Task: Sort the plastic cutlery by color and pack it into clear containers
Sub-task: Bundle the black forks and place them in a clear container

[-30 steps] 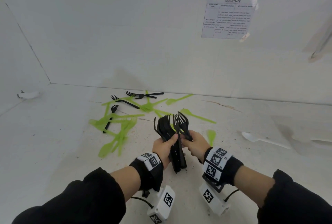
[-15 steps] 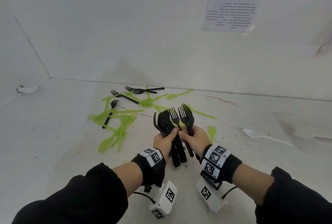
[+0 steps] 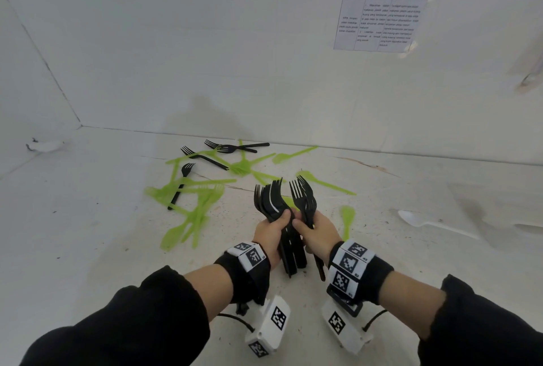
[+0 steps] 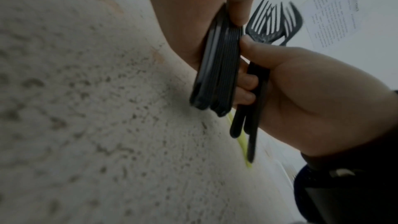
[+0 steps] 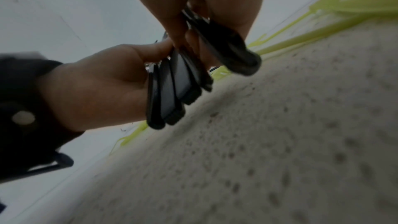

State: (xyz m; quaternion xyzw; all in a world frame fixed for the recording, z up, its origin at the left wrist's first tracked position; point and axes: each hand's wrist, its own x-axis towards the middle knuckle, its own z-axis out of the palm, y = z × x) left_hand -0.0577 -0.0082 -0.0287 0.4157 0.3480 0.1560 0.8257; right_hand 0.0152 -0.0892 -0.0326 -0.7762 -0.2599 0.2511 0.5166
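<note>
My left hand grips a thick stack of black forks upright by the handles, tines up. Beside it my right hand holds a smaller bunch of black forks, its thumb touching the left stack. The left wrist view shows the stacked handles and the right hand's few forks. The right wrist view shows both bunches of handles just above the table. Green cutlery and three loose black forks lie scattered behind the hands.
A white spoon lies on the speckled white table at the right. A lone green spoon lies right of my hands. White walls close the back and left; a printed sheet hangs on the back wall.
The right hand's forks have drawn slightly away from the left hand's stack, leaving a gap between the two sets of tines. Both hands stay together at the same spot.
</note>
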